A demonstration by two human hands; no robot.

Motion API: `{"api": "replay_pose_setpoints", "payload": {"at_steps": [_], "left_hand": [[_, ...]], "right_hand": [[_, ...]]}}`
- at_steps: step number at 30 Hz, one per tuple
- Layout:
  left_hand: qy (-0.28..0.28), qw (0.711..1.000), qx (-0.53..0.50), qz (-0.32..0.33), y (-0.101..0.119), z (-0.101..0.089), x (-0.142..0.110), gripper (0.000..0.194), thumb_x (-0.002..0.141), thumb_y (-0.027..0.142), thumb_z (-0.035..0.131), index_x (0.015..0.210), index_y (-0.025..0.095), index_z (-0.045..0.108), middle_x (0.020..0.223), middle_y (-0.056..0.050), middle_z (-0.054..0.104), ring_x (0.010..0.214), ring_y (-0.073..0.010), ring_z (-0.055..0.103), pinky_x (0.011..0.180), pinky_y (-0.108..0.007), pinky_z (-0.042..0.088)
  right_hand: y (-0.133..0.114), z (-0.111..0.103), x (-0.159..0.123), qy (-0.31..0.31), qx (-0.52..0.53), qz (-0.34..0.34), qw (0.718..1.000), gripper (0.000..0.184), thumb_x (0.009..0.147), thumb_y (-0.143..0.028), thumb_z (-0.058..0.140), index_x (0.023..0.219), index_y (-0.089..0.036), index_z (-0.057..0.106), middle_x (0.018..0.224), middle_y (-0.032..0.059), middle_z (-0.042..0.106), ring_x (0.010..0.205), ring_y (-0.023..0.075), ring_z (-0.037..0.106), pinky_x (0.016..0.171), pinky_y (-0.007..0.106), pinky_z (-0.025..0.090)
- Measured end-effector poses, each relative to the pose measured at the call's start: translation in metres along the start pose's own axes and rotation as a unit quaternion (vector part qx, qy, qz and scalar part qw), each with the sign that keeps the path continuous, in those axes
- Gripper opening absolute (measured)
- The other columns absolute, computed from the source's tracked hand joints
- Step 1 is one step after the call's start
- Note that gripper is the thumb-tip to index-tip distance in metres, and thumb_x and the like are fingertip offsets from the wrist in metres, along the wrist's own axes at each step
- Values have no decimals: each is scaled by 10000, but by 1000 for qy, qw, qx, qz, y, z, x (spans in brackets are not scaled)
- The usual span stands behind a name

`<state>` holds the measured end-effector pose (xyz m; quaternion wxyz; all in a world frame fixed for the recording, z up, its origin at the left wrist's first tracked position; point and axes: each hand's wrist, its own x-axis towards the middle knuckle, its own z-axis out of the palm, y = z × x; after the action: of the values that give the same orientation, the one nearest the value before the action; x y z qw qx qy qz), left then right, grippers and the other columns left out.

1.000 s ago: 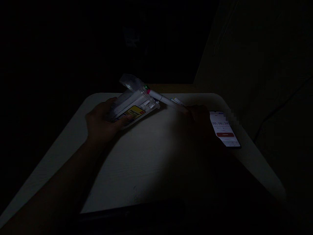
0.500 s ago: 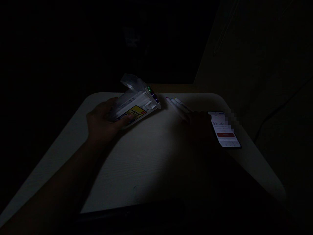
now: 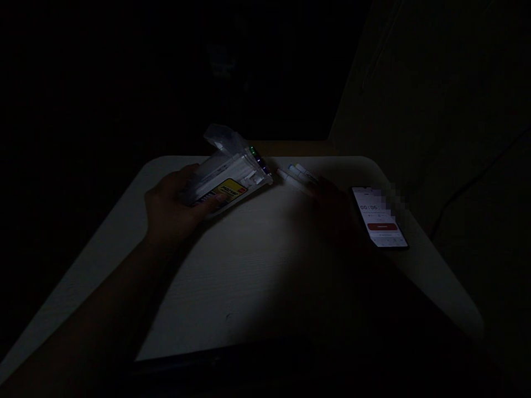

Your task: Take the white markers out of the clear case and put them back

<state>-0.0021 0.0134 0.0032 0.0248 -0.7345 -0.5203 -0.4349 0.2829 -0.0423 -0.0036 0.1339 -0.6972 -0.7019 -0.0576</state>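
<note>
My left hand (image 3: 172, 202) is wrapped round a clear plastic marker case (image 3: 230, 177), its thumb over the yellow label. The case lies tilted, its lid raised and its mouth toward the right. Green and purple caps of markers (image 3: 259, 159) show at that mouth. Right of the case, several white markers (image 3: 296, 176) lie together on the table, with blue, yellow and pinkish ends. My right hand (image 3: 332, 207) is at their near ends, in deep shadow; its fingers are too dark to make out, and whether it grips a marker is hidden.
A lit phone (image 3: 379, 221) showing a timer lies on the right of the pale table (image 3: 215, 276). A dark strip (image 3: 215, 354) runs along the near edge. Beyond the far edge stands a large black panel (image 3: 286, 83). A cable (image 3: 473, 182) hangs at the right.
My right hand has shifted slightly left, away from the phone. The marker with the pinkish end has moved a little left and down. My left hand keeps the case nearly still.
</note>
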Motion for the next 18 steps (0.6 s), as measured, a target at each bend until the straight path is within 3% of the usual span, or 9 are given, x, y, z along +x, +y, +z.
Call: {"api": "replay_pose_setpoints", "payload": {"at_steps": [3, 8, 15, 18], "left_hand": [[-2, 1000, -16, -4, 2, -1, 0, 637, 596, 516, 673, 1142, 211, 552, 1028, -45, 629, 896, -193, 606, 822, -325, 482], [-6, 1000, -8, 7, 1, -2, 0, 650, 590, 524, 675, 1148, 214, 549, 1026, -49, 629, 888, -196, 608, 810, -324, 488], [-16, 999, -14, 50, 6, -3, -2, 668, 594, 540, 671, 1156, 203, 540, 1041, -49, 631, 897, -191, 610, 807, -310, 490], [-31, 997, -4, 73, 10, -4, -3, 677, 601, 551, 666, 1155, 184, 539, 1052, -61, 628, 912, -193, 608, 810, -305, 490]], "right_hand": [[3, 1, 1, 23, -1, 8, 1000, 388, 851, -341, 504, 1198, -172, 473, 1239, 84, 483, 1082, 209, 504, 898, 446, 432], [6, 5, -1, 62, 0, 23, 998, 353, 857, -338, 495, 1168, -171, 493, 1194, 79, 511, 1028, 188, 532, 863, 413, 458], [6, 6, 3, 109, 11, 46, 993, 425, 865, -354, 410, 1251, -178, 440, 1291, 145, 456, 1187, 285, 417, 945, 495, 352], [-3, -6, 0, 181, 57, -3, 982, 438, 859, -320, 358, 1266, -172, 420, 1315, 134, 445, 1234, 260, 374, 1005, 459, 301]]}}
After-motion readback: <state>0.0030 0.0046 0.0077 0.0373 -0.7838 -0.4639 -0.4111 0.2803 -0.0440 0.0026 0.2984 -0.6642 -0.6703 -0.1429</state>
